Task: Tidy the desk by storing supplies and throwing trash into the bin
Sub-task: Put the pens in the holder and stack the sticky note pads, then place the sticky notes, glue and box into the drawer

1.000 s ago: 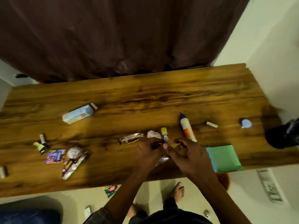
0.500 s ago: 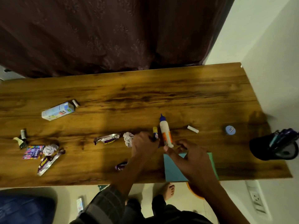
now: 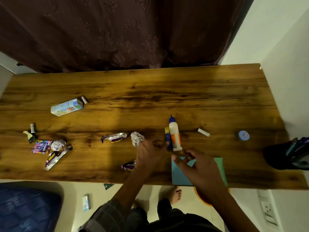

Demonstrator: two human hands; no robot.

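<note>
— Wood-grain desk point(image 3: 150, 91) against a dark curtain point(image 3: 117, 30), and it's strewn from end to end. What's there to take hold of?

— From the head camera, in the middle lie a white glue bottle point(image 3: 174, 134) with a blue cap and a small glue stick point(image 3: 167, 137) touching its left side. Both look stiff, light and smooth; I'd guess they roll, so grip them round the barrel. Just left is a crumpled paper ball point(image 3: 137, 138), soft and weightless, fine to pinch anywhere. The foil wrapper point(image 3: 114, 138) beside it should crush easily.

— And the hands?

— The left hand point(image 3: 150, 158) rests on the desk between the paper ball and the glue stick, fingers spread and fairly straight, fingertips near both; it holds nothing I can see. The right hand point(image 3: 199, 169) hovers over the blue-green paper pad point(image 3: 180, 178) at the near edge, fingers loosely curled just below the bottle's base. Whether it pinches anything, I can't tell.

— Where does everything go?

— A dark pen holder point(image 3: 284, 156) stands at the far right for supplies. An orange rim point(image 3: 200, 200) shows under the desk edge, possibly the bin. More wrappers and a milk carton point(image 3: 66, 107) lie well off to the left.
</note>
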